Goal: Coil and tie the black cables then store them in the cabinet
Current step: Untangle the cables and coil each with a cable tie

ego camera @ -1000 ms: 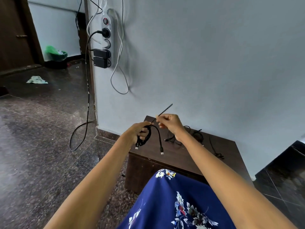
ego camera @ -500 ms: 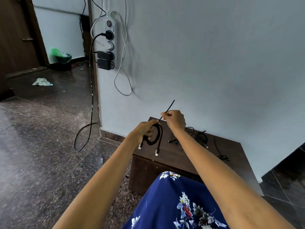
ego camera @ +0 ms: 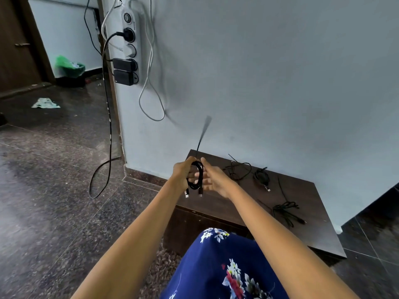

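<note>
Coiled black cable [ego camera: 196, 176] held in the air in front of the wall, above the near-left corner of the low brown cabinet [ego camera: 313, 229]. Two plug ends [ego camera: 187, 194] dangling just below the grip, side by side. Thin black tie strip [ego camera: 203, 134] sticking up out of the top of the grip, tilted right, motion-blurred along its upper part.

Left hand [ego camera: 183, 172] closed around the left side of the coil, fingers wrapped through the loop. Right hand [ego camera: 212, 179] just right of the coil, fingers spread and loose, palm toward the loop; fingertips [ego camera: 197, 175] at or touching the strands (contact hard to confirm), not clamped on anything.

Right of the grip, on the cabinet top: a loose black cable [ego camera: 238, 169] nearest, then a small bundled black cable [ego camera: 261, 176] with a light connector end, further right. Beyond and lower right, another black cable bundle [ego camera: 286, 209] lying near the cabinet's right side, a thin strand trailing up from it.

Below the grip: both bare forearms, and blue floral fabric [ego camera: 224, 268].

Up and left of the grip: white power strip [ego camera: 130, 39] fixed upright on the wall, black plugs and adapters in it, a white cord looping down, a black lead [ego camera: 108, 117] dropping to the dark speckled floor [ego camera: 54, 201]. Far left: green bin [ego camera: 69, 66], a scrap of cloth or paper [ego camera: 45, 103] on the floor.
</note>
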The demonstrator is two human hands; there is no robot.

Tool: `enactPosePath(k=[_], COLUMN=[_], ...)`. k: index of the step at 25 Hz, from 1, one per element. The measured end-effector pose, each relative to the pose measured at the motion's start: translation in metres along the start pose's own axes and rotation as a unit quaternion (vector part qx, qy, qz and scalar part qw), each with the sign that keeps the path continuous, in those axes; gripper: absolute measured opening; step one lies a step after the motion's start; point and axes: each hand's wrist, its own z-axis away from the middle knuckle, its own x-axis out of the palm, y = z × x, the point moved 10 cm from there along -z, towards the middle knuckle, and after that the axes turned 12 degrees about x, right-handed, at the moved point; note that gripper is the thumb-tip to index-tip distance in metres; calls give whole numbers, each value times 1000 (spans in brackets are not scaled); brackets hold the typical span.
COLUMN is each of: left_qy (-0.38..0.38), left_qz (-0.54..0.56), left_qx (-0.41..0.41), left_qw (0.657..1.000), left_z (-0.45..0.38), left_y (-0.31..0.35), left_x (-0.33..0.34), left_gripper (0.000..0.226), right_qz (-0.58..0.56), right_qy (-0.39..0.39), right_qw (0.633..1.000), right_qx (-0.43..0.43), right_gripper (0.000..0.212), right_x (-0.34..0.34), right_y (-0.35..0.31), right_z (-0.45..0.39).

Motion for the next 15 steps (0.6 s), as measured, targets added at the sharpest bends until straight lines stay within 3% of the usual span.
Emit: enactPosePath(k=[3,6,9,15], left_qy=[52,73,91,84], left_qz=[27,17,-4,-11], left_qx=[-11,-33,-65,-67], left_qw=[998,997,994,994], left_z=[-18,-42,-65,-98], left_y=[-23,-54,-85,-95], left_x=[-1,2,3,6], left_gripper=[24,21,47,70], right_qz=[-69,-31,0,60], right_qy=[-92,-1,102,241], right_qw=[993,999,994,967], right_qx=[26,19,29,50], right_gripper=[42,27,14,29], right_x=[3,-19,-34,-57], right_y=[32,48,50,41], right_z=[-17,-41,-69,-113])
